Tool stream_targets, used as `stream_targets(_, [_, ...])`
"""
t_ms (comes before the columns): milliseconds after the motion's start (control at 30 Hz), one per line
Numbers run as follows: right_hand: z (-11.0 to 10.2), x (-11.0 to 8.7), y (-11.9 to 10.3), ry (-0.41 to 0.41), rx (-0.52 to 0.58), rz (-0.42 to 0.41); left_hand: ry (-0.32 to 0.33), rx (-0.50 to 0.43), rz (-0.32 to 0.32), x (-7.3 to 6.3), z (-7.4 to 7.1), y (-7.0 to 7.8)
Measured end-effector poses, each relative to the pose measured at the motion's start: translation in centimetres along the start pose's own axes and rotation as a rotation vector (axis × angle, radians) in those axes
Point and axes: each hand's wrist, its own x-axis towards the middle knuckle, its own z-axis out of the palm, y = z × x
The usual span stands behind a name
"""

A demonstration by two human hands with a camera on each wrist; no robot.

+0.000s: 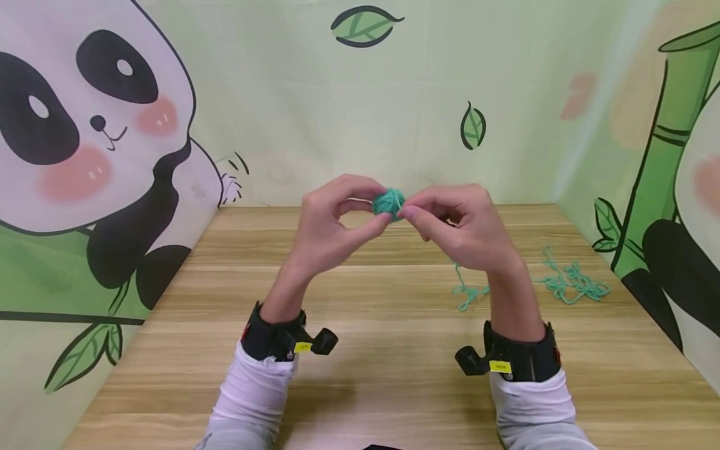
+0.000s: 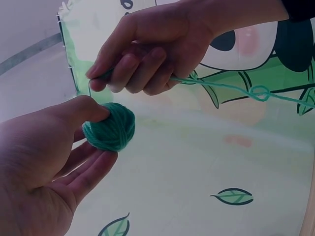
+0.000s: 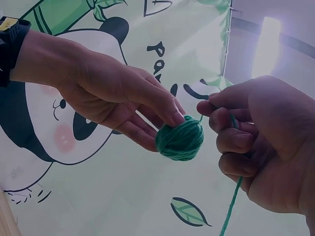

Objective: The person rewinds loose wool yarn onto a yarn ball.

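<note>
A small ball of teal yarn is held up above the table between the thumb and fingers of my left hand. Just to its right, my right hand pinches the yarn strand between thumb and forefinger. In the right wrist view the strand runs from the ball through the curled fingers of that hand and hangs down below it. The left wrist view shows the yarn ball close under the right fingertips, with a short taut length between them. A loose loop appears in the trailing strand.
Loose teal yarn lies in a tangled heap on the right of the wooden table. A smaller bit of yarn lies near the right forearm. A panda-printed backdrop surrounds the table at the back and sides.
</note>
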Motion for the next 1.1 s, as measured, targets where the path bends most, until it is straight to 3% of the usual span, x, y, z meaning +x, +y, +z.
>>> stream_targets(400, [0.4,0.2,0.2,-0.106,-0.055,0.048,0.144,-0.104,-0.009,0.2,0.2,0.4])
stream_targets(600, [0.6,0.3,0.6,-0.139,-0.071,0.074,0.171,-0.175,-0.031,0.0,0.2,0.7])
stream_targets(800, [0.7,0.3,1.1,-0.139,-0.074,0.098,0.156,-0.247,-0.04,0.0,0.1,1.1])
stream_targets(1100, [0.4,0.2,1.7,-0.131,-0.117,0.183,0.054,-0.316,-0.033,0.0,0.0,1.3])
